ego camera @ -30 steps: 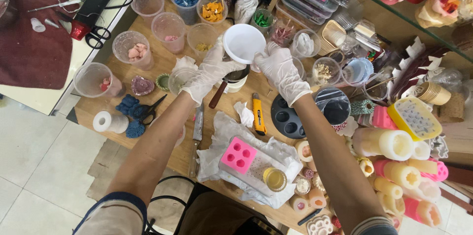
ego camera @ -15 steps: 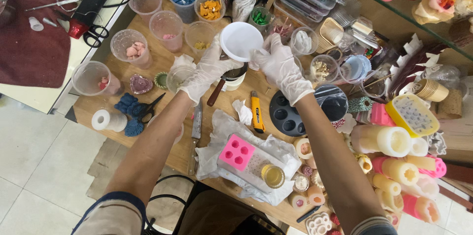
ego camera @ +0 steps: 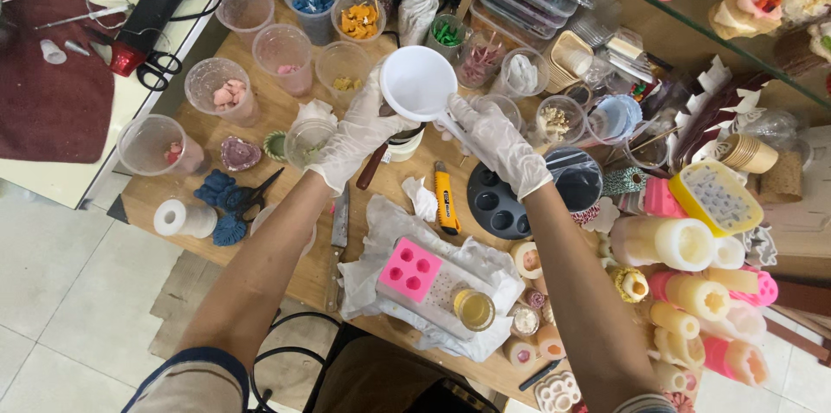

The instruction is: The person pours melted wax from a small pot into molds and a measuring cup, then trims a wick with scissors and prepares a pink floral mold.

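Observation:
Both my hands wear white gloves and hold a round white bowl above the wooden table. My left hand grips the bowl's left rim. My right hand holds its lower right side, where a white handle or spout sticks out. Under the bowl sits a small dark pot with a brown wooden handle. Nearer to me lie a pink silicone mould and a small jar of yellow liquid on white crumpled paper.
Several clear plastic cups with coloured bits stand at the table's back. A yellow box cutter, a knife, blue-handled scissors, a tape roll and a dark round mould lie around. Candles and moulds crowd the right.
The bowl and both hands have shifted slightly left and toward the back of the table. My right hand has slid from the bowl's rim down to its lower right side.

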